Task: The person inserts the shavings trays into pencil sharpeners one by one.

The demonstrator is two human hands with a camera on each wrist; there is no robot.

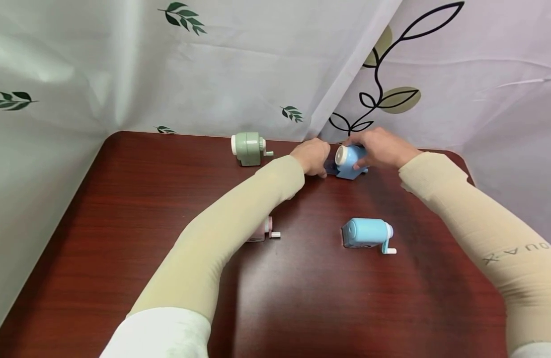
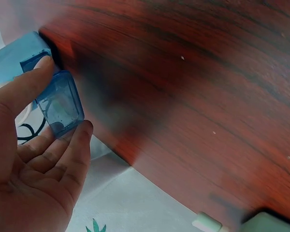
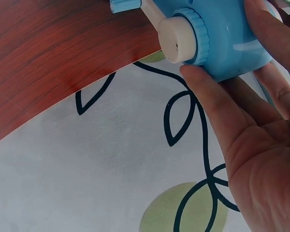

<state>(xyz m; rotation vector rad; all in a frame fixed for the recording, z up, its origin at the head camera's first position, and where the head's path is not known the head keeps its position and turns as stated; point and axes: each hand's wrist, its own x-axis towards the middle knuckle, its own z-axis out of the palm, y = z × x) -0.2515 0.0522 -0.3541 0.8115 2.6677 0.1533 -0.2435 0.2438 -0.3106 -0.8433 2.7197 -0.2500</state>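
A blue hand-crank pencil sharpener (image 1: 345, 172) stands at the back right of the table, its round white cap facing left. My right hand (image 1: 382, 147) grips its body from the right, with thumb and fingers on opposite sides. In the right wrist view, a cream-and-blue crank hub (image 3: 178, 39) shows beside the fingertips. My left hand (image 1: 312, 156) pinches a clear blue shavings drawer (image 2: 63, 105) between thumb and fingers. The drawer sticks out of the sharpener's side; whether it is fully free cannot be told.
A green sharpener (image 1: 248, 149) stands to the left at the back edge. Nearer are a light-blue sharpener (image 1: 369, 232) and a pink one (image 1: 260, 232), partly hidden by the left sleeve. Patterned white sheeting (image 1: 239, 69) hangs behind the table (image 1: 168, 199).
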